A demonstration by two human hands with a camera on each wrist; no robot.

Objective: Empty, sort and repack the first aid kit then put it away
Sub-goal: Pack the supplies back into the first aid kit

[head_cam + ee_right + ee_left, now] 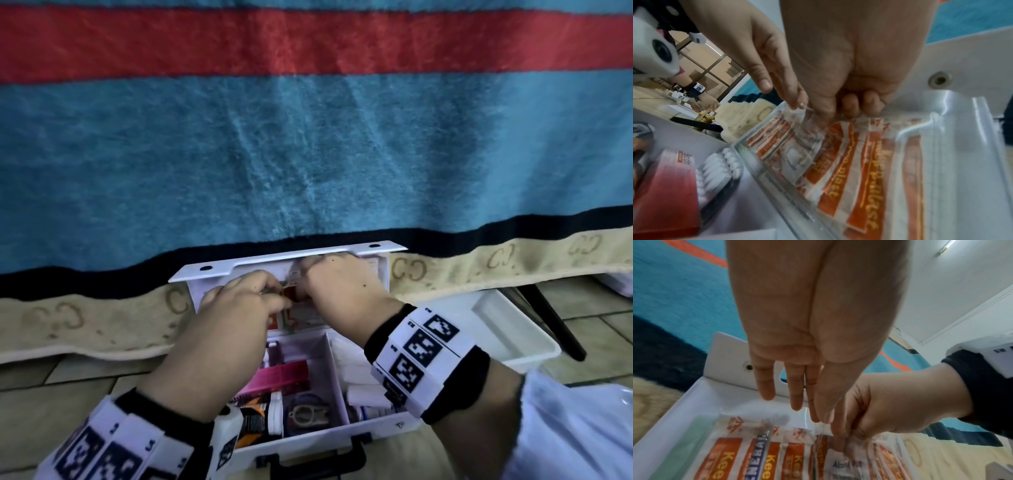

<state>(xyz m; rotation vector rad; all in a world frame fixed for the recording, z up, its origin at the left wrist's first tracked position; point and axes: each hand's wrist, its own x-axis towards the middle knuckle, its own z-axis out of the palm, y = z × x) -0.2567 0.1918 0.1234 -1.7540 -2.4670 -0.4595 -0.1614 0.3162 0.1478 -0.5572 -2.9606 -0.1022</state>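
Observation:
The white first aid kit [406, 426] lies open on the floor, its lid [205, 269] standing upright against a hanging blanket. A clear pocket [953, 113] inside the lid holds orange-and-white plasters [795, 464] and a white alcohol pad sachet [846, 465]. My left hand [822, 418] pinches the pocket's top edge between thumb and forefinger, its other fingers straight. My right hand [851, 438] has its fingers curled, reaches into the pocket and pinches the top of the alcohol pad sachet. In the head view the left hand [274, 294] and right hand [305, 291] meet at the lid.
The kit's tray holds a pink box [277, 377], a white-capped bottle [275, 411], a bagged item [305, 414] and white bandage rolls [359, 370]. A white plastic tub [534, 356] sits on the tiled floor at right, beside a black leg [555, 322]. The blue and red blanket [308, 154] hangs behind.

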